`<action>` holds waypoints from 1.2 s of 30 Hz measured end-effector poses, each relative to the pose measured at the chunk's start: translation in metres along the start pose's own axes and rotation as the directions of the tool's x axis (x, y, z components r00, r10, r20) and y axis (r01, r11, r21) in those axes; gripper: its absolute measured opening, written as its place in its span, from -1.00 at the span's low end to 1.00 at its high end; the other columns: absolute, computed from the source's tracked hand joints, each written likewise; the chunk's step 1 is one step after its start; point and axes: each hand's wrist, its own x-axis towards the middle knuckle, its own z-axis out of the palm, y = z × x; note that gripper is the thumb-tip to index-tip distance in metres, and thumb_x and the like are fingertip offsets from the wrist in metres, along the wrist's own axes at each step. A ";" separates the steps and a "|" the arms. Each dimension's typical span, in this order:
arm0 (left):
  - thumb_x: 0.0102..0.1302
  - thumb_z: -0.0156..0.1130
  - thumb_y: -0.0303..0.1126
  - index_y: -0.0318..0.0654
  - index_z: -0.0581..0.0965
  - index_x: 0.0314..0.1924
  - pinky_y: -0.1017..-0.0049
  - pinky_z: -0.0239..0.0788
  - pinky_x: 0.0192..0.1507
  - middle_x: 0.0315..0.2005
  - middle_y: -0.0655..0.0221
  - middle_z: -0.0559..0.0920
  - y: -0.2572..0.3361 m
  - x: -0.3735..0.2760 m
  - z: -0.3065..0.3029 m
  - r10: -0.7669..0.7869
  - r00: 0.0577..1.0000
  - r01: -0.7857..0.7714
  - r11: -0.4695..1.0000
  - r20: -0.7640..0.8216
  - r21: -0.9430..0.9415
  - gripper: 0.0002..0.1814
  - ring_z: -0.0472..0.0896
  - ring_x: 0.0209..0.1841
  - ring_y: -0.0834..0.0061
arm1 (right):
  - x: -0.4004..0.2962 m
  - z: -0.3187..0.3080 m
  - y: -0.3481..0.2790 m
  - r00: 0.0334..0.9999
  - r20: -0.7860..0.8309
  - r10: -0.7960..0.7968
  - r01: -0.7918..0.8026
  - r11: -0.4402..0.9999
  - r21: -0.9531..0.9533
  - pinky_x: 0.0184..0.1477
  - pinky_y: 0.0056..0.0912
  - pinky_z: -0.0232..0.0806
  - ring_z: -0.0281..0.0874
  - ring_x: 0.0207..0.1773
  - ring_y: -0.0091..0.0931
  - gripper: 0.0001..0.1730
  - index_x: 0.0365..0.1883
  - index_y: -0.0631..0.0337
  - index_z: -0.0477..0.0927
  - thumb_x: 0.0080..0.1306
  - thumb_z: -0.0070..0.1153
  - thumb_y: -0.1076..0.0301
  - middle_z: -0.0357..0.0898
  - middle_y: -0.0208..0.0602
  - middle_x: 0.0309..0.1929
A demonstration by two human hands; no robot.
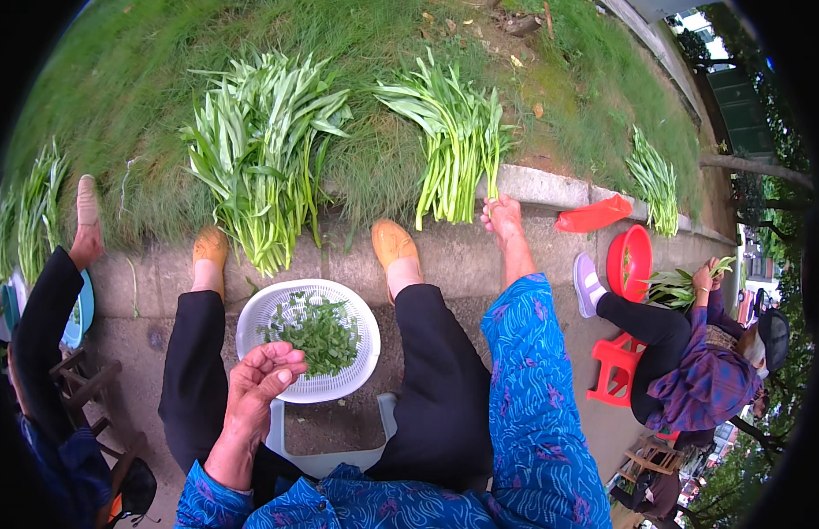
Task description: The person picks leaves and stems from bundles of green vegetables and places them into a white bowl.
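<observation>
Between my feet is a white plastic colander basket (249,324) with loose green leaves (323,340) in it. My left hand (261,383) hovers at its near left rim, half curled, thumb a little apart from the fingers, nothing visible in it. Reaching forward, my right hand (505,217) grips the lower end of a leafy green stalk (494,155). That stalk is at the right side of a bundle of long-stemmed greens, apparently water spinach (452,145), lying on the grass and kerb. A larger bundle of the same greens (261,159) lies further left.
A stone kerb (542,187) borders the grass (363,152). To the right are a red plastic bag (593,214), a red basin (637,254), a red stool (614,373) and a seated person (707,383) holding greens. Another person's leg (49,317) and a blue basin (82,317) are at left.
</observation>
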 end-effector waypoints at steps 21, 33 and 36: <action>0.18 0.27 -0.51 -0.35 0.46 0.00 0.34 0.47 0.03 -0.13 0.21 0.63 -0.008 0.007 0.000 -0.068 0.996 0.068 0.998 -0.055 -0.004 -0.63 0.64 -0.12 0.33 | 0.071 0.000 0.065 0.982 0.043 -0.182 0.181 0.870 -0.459 -0.49 -0.34 0.34 0.46 -0.56 -0.49 -0.69 -0.40 0.30 0.56 0.33 -0.02 0.22 0.50 -0.28 -0.55; 0.16 0.29 -0.48 -0.34 0.48 -0.01 0.35 0.48 -0.01 -0.13 0.19 0.63 -0.013 0.008 0.001 -0.089 0.994 0.088 0.996 -0.068 -0.019 -0.63 0.64 -0.12 0.32 | 0.054 0.012 0.038 0.993 0.058 0.102 -0.089 0.978 -0.191 -0.71 -0.48 0.09 0.31 -0.69 -0.54 -0.71 -0.34 0.19 0.45 0.38 -0.13 0.14 0.37 -0.43 -0.64; 0.15 0.31 -0.47 -0.34 0.48 -0.01 0.35 0.48 0.00 -0.13 0.18 0.63 -0.011 0.008 0.005 -0.100 0.993 0.098 0.995 -0.067 -0.028 -0.62 0.65 -0.12 0.32 | 0.059 0.013 0.037 0.994 0.084 0.072 -0.051 0.971 -0.236 -0.68 -0.43 0.11 0.33 -0.67 -0.50 -0.70 -0.31 0.18 0.45 0.38 -0.13 0.13 0.39 -0.39 -0.62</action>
